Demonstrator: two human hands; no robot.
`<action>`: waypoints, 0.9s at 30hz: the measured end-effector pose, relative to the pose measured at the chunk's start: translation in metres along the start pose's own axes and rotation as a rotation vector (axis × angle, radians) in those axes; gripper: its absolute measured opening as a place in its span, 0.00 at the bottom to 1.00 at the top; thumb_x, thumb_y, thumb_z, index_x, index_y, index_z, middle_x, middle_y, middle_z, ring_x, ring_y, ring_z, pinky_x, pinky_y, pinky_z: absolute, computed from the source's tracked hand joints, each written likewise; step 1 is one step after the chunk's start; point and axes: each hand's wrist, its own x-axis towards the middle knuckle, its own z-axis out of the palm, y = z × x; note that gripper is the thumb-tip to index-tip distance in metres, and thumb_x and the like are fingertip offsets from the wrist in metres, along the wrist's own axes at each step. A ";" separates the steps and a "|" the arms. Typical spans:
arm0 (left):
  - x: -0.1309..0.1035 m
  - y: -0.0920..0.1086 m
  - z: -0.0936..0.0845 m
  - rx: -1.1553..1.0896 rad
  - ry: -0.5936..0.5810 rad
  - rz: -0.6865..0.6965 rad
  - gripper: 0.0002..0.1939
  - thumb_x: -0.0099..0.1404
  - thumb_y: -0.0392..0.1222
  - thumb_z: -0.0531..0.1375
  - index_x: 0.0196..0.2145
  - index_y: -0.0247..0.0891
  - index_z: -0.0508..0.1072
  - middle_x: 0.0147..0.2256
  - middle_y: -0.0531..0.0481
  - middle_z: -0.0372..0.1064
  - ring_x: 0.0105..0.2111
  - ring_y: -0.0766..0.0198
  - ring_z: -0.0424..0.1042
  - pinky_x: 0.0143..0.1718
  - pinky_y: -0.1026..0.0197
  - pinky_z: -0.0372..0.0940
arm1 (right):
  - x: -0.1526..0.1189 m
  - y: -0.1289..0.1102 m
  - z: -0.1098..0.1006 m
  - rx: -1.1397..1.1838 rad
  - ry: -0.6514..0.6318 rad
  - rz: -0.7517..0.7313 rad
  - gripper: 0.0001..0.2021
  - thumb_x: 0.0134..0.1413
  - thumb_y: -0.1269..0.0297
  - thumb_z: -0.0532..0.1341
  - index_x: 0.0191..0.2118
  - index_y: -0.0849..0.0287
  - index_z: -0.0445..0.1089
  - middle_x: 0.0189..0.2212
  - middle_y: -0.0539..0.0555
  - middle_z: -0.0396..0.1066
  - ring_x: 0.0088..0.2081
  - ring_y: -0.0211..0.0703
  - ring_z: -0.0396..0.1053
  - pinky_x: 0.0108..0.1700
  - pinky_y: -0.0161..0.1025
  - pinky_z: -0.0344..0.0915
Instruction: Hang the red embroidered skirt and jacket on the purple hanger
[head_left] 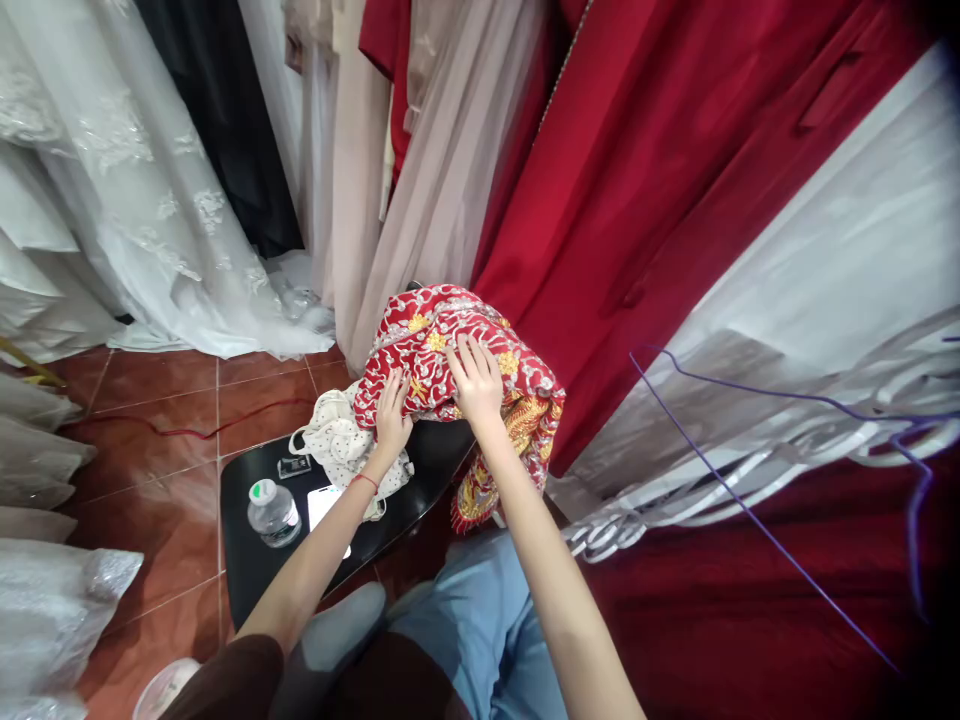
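A bundle of red patterned cloth [442,330] with white and gold motifs lies heaped on the far end of a low black table [240,570]. My right hand [475,381] rests flat on top of the bundle with fingers spread. At the bundle's near left edge my left hand [391,416] presses on the cloth, fingers apart. A red string circles my left wrist. A white dotted fabric bag [337,440] sits just left of the bundle, partly under my left hand.
On the black table stand a plastic water bottle [274,512], a white phone [322,505] and a small dark object [294,466]. White lace gowns [142,200] hang left, red and beige garments [675,180] behind and right. A purple wire hanger [750,500] juts in at right. A red cord [187,430] crosses the tiled floor.
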 end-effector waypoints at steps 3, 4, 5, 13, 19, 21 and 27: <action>-0.002 -0.001 0.010 -0.016 0.064 -0.012 0.38 0.57 0.25 0.50 0.66 0.36 0.61 0.68 0.42 0.55 0.71 0.59 0.46 0.72 0.51 0.47 | -0.002 0.000 0.004 -0.034 0.052 -0.024 0.25 0.62 0.77 0.50 0.62 0.63 0.68 0.64 0.63 0.62 0.69 0.51 0.56 0.69 0.53 0.56; -0.003 -0.001 0.012 -0.024 0.084 -0.018 0.38 0.57 0.25 0.50 0.66 0.37 0.61 0.68 0.42 0.56 0.71 0.59 0.47 0.72 0.50 0.47 | -0.003 0.000 0.004 -0.039 0.064 -0.023 0.25 0.62 0.78 0.49 0.62 0.63 0.69 0.64 0.63 0.63 0.68 0.51 0.56 0.69 0.53 0.57; -0.004 -0.002 0.013 -0.038 0.101 -0.015 0.38 0.57 0.25 0.50 0.66 0.37 0.61 0.67 0.42 0.57 0.71 0.58 0.49 0.72 0.49 0.48 | -0.003 -0.001 0.004 -0.044 0.069 -0.021 0.25 0.62 0.78 0.49 0.62 0.63 0.69 0.64 0.63 0.63 0.68 0.50 0.57 0.69 0.53 0.57; 0.002 -0.015 -0.003 -0.127 0.258 -0.175 0.45 0.57 0.38 0.63 0.70 0.32 0.51 0.70 0.33 0.46 0.70 0.47 0.48 0.70 0.46 0.46 | 0.002 -0.010 -0.013 -0.132 -0.091 -0.020 0.24 0.64 0.77 0.49 0.62 0.69 0.67 0.65 0.68 0.60 0.67 0.53 0.58 0.68 0.53 0.55; 0.042 0.010 -0.053 -0.165 0.374 -0.269 0.35 0.55 0.31 0.53 0.62 0.35 0.67 0.60 0.39 0.67 0.64 0.50 0.62 0.67 0.46 0.50 | 0.024 -0.032 -0.047 -0.106 -0.252 0.121 0.29 0.58 0.75 0.57 0.66 0.68 0.62 0.65 0.69 0.61 0.67 0.57 0.56 0.66 0.54 0.53; 0.057 0.028 -0.078 -0.132 0.496 -0.163 0.30 0.57 0.33 0.53 0.58 0.36 0.71 0.57 0.42 0.70 0.61 0.52 0.64 0.66 0.48 0.52 | 0.036 -0.046 -0.060 -0.061 -0.240 0.187 0.34 0.57 0.71 0.59 0.69 0.66 0.55 0.64 0.69 0.62 0.65 0.58 0.58 0.63 0.55 0.55; 0.069 0.085 -0.122 -0.098 0.651 0.088 0.18 0.65 0.37 0.55 0.50 0.41 0.78 0.52 0.46 0.74 0.55 0.56 0.70 0.63 0.49 0.56 | 0.064 -0.095 -0.088 -0.014 -0.162 0.029 0.32 0.60 0.71 0.57 0.70 0.61 0.54 0.66 0.66 0.59 0.64 0.57 0.58 0.61 0.54 0.57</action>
